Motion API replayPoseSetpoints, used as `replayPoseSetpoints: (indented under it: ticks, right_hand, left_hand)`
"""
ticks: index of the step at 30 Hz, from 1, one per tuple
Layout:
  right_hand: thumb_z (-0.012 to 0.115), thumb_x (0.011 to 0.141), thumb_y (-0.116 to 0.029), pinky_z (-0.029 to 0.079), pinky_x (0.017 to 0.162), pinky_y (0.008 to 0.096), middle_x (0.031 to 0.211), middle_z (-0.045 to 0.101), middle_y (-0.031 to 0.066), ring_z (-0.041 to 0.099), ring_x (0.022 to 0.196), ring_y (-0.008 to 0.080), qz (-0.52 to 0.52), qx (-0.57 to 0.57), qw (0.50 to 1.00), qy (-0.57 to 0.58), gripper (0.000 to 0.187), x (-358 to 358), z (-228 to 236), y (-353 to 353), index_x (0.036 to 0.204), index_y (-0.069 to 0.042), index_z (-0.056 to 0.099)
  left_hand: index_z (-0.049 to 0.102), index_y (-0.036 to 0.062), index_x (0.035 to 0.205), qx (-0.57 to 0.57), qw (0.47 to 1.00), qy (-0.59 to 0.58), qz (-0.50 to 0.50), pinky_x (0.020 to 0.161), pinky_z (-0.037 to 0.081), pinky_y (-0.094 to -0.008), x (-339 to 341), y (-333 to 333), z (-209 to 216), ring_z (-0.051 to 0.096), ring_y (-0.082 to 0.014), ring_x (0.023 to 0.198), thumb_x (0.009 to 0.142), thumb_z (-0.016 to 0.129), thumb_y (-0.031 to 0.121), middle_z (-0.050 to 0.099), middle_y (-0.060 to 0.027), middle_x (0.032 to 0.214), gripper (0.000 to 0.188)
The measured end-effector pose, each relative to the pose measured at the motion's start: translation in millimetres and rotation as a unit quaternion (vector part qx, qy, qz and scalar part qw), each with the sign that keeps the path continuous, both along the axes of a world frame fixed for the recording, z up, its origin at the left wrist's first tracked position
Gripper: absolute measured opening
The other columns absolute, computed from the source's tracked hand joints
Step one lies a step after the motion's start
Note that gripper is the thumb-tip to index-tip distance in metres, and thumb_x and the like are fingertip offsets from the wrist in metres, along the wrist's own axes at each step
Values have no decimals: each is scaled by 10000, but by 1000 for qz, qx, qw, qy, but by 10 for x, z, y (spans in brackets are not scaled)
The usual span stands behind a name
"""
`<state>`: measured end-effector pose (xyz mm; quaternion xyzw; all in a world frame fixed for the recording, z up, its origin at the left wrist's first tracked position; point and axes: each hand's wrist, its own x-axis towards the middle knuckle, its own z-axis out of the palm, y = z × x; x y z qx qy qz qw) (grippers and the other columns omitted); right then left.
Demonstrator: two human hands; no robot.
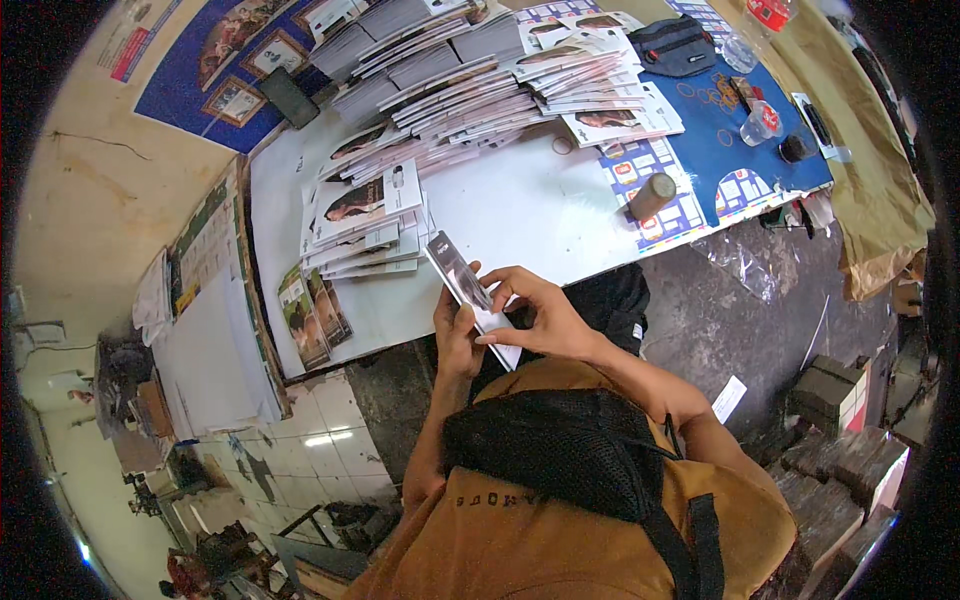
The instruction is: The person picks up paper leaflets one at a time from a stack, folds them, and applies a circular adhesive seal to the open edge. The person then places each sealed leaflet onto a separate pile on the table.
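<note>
I hold a thin booklet with a dark photo on its cover, tilted in front of me at the table's near edge. My left hand wraps round its left side, thumb on top. Bent over the booklet's near right part, my right hand pinches its edge between thumb and fingers. Just beyond, a fanned pile of booklets lies on the white table. Larger stacks of the same booklets rise behind it.
To the right stand a brown cylinder, plastic cups, rubber bands and a dark pouch. Picture cards lie at the table's near left corner. Bundled stacks sit on the floor at right.
</note>
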<state>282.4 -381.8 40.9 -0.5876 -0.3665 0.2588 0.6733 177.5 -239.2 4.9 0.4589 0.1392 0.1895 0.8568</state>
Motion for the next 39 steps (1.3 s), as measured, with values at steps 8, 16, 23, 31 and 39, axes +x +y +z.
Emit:
replayPoseSetpoints:
  ticks: [8, 16, 23, 31, 39]
  right_hand:
    - [819, 824, -76, 536, 914, 344, 1358, 594, 169, 615, 1115, 186, 71, -22, 992, 102, 246, 205, -3, 25, 946, -26, 612]
    - [630, 934, -28, 487, 724, 308, 876, 683, 104, 608, 802, 168, -93, -72, 979, -163, 98, 780, -59, -151, 950, 24, 712]
    - [496, 1059, -383, 517, 866, 310, 1157, 701, 76, 647, 946, 186, -99, 41, 982, 156, 459, 1206, -390, -356, 1232, -8, 696]
    - [620, 993, -322, 442, 510, 256, 787, 667, 72, 595, 634, 115, -148, -64, 977, 138, 403, 978, -729, -580, 1210, 16, 659]
    - [671, 937, -197, 524, 700, 395, 836, 730, 195, 672, 752, 244, -344, -191, 912, -115, 305, 802, -560, -494, 1018, 97, 687]
  left_hand:
    - [352, -49, 1468, 2, 1000, 3, -20, 1005, 544, -464, 111, 113, -47, 606, -309, 1201, 980, 631, 347, 475, -182, 1464, 688]
    - [385, -30, 1456, 333, 942, 39, 25, 1122, 388, -412, 137, 583, -115, 512, -314, 1305, 822, 742, 147, 527, -178, 1392, 749]
    - [346, 37, 1522, 680, 702, -70, -202, 1194, 169, -592, 615, 450, 371, 332, -407, 1450, 793, 738, 391, 379, -226, 1525, 900]
    - [454, 83, 1490, 658, 735, 0, -167, 1197, 269, -533, 472, 227, 10, 319, -422, 1460, 585, 894, 604, 393, -224, 1545, 1133]
    - [446, 42, 1488, 654, 703, 66, -271, 1224, 256, -481, 760, 217, -29, 221, -424, 1487, 812, 744, 523, 296, -189, 1610, 882]
